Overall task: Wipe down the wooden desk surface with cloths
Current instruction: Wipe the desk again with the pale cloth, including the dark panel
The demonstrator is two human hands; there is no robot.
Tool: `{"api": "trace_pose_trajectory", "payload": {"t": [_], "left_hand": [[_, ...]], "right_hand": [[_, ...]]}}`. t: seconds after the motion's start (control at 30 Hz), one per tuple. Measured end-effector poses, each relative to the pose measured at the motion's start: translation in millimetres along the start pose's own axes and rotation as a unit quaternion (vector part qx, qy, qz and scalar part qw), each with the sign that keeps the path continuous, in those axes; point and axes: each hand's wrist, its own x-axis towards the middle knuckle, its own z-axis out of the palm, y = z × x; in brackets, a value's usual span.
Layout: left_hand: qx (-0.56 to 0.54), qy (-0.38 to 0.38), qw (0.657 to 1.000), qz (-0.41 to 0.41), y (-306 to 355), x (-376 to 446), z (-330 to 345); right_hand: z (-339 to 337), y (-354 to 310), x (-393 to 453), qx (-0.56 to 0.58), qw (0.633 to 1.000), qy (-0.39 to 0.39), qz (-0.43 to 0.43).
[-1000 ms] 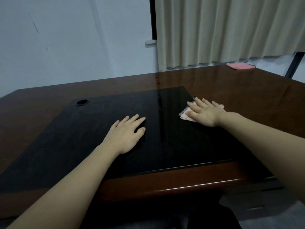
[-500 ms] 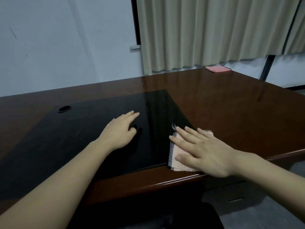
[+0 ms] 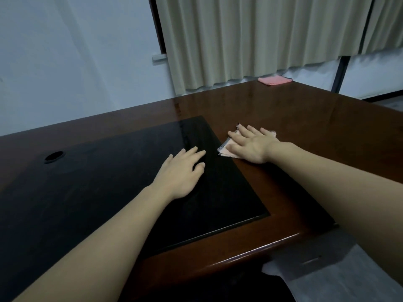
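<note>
A glossy brown wooden desk (image 3: 305,118) with a large black inlay (image 3: 109,182) fills the view. My right hand (image 3: 250,144) lies flat with straight fingers on a pale pink cloth (image 3: 224,149), pressing it to the brown wood just right of the inlay's edge. Only the cloth's left edge and far corners show around the hand. My left hand (image 3: 181,173) rests palm down on the black inlay, fingers relaxed and holding nothing. A second pink cloth (image 3: 273,80) lies folded at the far right corner of the desk.
A round cable hole (image 3: 53,156) sits in the inlay at the left. Beige curtains (image 3: 261,35) hang behind the desk and a pale wall (image 3: 76,57) stands at the left. The desk's front edge (image 3: 250,251) runs close to me.
My right hand has pushed the cloth from the desk's front edge away from me onto the brown wood right of the inlay. The left hand has stayed on the inlay.
</note>
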Motion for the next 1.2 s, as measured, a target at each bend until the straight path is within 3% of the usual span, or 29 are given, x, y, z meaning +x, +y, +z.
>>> {"api": "trace_pose_trajectory", "payload": {"t": [0.3,0.7,1.0,1.2], "left_hand": [[0.008,0.0,1.0,-0.005,-7,-2,6],[0.016,-0.002,1.0,-0.011,-3,-5,4],[0.016,-0.002,1.0,-0.011,-3,-5,4],[0.012,0.001,1.0,-0.01,-4,-3,5]], "right_hand": [[8,-11,-27,-0.014,0.994,-0.009,-0.105],[19,-24,-138,-0.026,0.977,-0.029,-0.211],[19,-5,-159,-0.015,0.976,-0.049,-0.211],[7,22,-82,-0.024,0.993,-0.019,-0.11]]}}
